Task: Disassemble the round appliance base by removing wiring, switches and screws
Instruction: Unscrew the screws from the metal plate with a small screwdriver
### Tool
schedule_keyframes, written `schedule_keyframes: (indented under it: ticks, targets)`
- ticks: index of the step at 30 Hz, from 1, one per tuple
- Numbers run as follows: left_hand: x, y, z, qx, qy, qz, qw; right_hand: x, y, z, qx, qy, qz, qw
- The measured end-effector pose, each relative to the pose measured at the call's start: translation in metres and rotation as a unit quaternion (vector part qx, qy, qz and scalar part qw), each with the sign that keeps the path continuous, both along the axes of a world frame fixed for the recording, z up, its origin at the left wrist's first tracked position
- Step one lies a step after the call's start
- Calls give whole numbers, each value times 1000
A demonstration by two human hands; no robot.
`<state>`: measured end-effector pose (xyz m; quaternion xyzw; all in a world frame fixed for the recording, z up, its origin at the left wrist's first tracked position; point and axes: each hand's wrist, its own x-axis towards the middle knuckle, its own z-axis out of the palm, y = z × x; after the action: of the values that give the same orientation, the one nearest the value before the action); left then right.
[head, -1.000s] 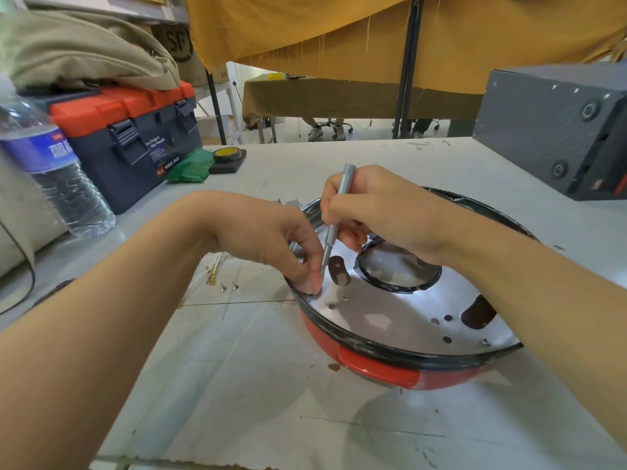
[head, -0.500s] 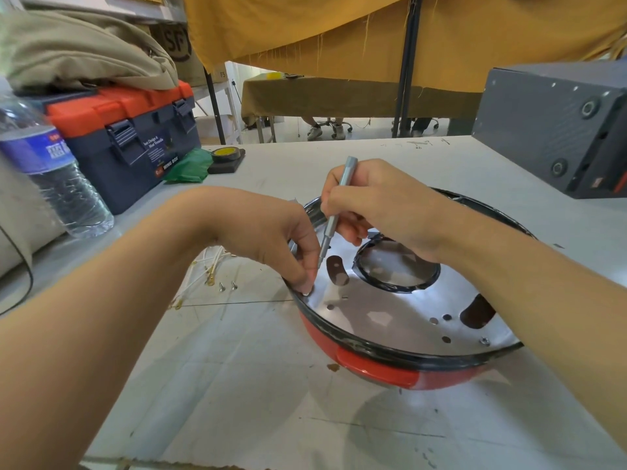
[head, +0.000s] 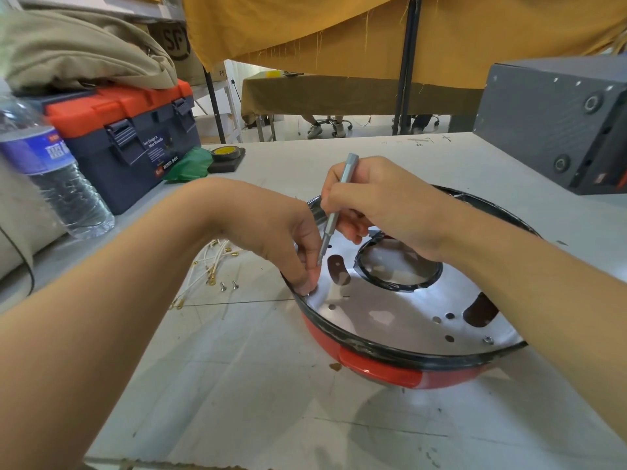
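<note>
The toolbox (head: 135,140) at ten o'clock on the worktop (head: 237,385) carries white print reading "WING BOX"; the smaller lines above it are too fine to read. A cardboard carton (head: 174,40) behind it shows "SF". The blue label on the water bottle (head: 51,171) at nine o'clock has characters too blurred to make out, and the bottle's top is cut off by the frame edge.

The round appliance base (head: 407,317), red-sided with a black rim and a shiny metal plate, sits on the worktop at about three o'clock from centre. The left hand (head: 278,242) reaches over the base's nine-o'clock rim, its fingertips pressed together on something small at the plate's edge; what they pinch is hidden beneath them. The right hand (head: 383,205) pinches a slim grey screwdriver (head: 334,215) like a pen, the tip slanting down beside the left fingers; whether the tip touches the plate cannot be told. The right forearm covers the base's far right rim.

Loose white wires (head: 210,262) with brass terminals and two screws (head: 228,285) lie just left of the base. A roll of yellow tape (head: 225,152) and green cloth (head: 188,167) lie near the toolbox.

Compared with half a second ago, the screwdriver tip sits higher off the plate and the left fingertips remain at the same rim spot.
</note>
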<state>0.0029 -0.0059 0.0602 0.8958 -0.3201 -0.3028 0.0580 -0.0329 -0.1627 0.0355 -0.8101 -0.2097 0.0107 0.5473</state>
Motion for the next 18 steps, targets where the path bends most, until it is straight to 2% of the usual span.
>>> schedule_keyframes:
  ticks: [8, 15, 18]
  targets:
    - [-1, 2, -3, -16, -23, -10, 1000, -2, 2, 1, -6, -7, -19, 1000]
    - [-2, 0, -2, -12, -21, -26, 999, -4, 4, 8, -57, -74, -74, 993]
    - [-3, 0, -2, -6, -29, -38, 999, -7, 1, 15, -49, -91, -86, 991]
